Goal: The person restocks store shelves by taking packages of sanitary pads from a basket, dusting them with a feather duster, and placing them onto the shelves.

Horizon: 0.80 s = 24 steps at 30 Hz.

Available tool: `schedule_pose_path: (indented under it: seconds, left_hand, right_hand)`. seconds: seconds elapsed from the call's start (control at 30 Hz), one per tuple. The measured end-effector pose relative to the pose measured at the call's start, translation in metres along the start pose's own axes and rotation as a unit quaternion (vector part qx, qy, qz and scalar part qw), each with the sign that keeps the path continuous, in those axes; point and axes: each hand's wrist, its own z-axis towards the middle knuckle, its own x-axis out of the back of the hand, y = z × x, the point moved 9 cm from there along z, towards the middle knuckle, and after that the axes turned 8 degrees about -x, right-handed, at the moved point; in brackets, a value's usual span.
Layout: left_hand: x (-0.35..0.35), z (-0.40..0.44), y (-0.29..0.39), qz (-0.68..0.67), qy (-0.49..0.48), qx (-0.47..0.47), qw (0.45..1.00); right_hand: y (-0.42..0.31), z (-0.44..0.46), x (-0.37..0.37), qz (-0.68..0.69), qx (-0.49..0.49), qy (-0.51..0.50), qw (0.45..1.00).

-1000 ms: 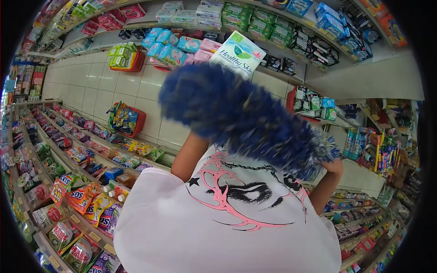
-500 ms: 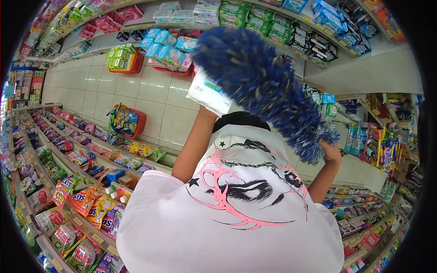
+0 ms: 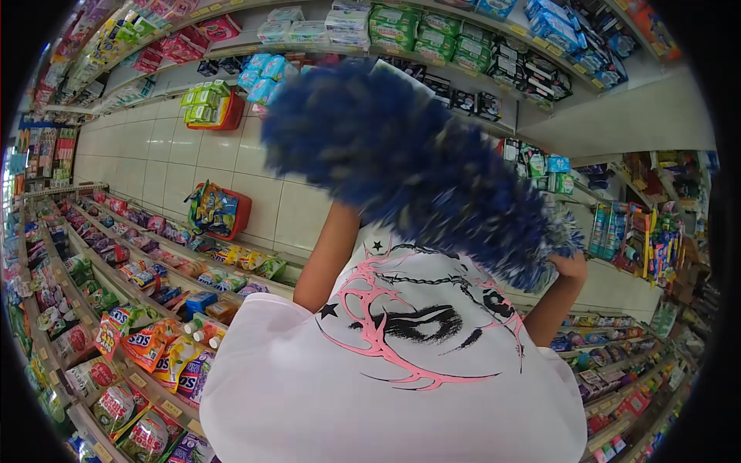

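- Fluffy blue duster (image 3: 370, 147): slants across the middle from ten o'clock to three, its wide end blurred, probably in mid-sweep.
- Right hand (image 3: 571, 266): just past three o'clock, fingers curled closed around the duster's narrow end.
- Left hand: hidden behind the duster; I can't tell its opening or hold. The left forearm (image 3: 330, 251) reaches up beneath the wide end.
- White pack (image 3: 405, 79): only an edge shows, past the duster at twelve. Handling both, I judge, calls for a firm right grip and keeping the fluff off the pack.
- White shirt (image 3: 370, 417): six o'clock.
- Red baskets: one (image 3: 235, 109) at ten, another (image 3: 245, 213) at nine.
- Detergent pouches (image 3: 150, 343): eight o'clock, on shelving.
- Green packs (image 3: 394, 28): shelved at twelve.
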Motion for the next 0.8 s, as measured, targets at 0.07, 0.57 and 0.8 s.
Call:
schedule_pose_path:
  seconds: [0.07,0.57,0.8]
  left_hand:
    - [0.01,0.001,0.001,0.029,0.038,-0.005,0.999]
    - [-0.068,-0.006,-0.017,0.174,0.003,0.0,0.985]
    - [-0.154,0.003,-0.05,0.856,-0.131,-0.19,0.462]
  right_hand:
    - [-0.028,-0.004,-0.028,-0.079,-0.023,-0.011,0.997]
    - [-0.087,0.0,-0.079,0.053,-0.057,0.168,0.983]
    - [-0.111,0.029,-0.169,0.24,-0.045,-0.005,0.97]
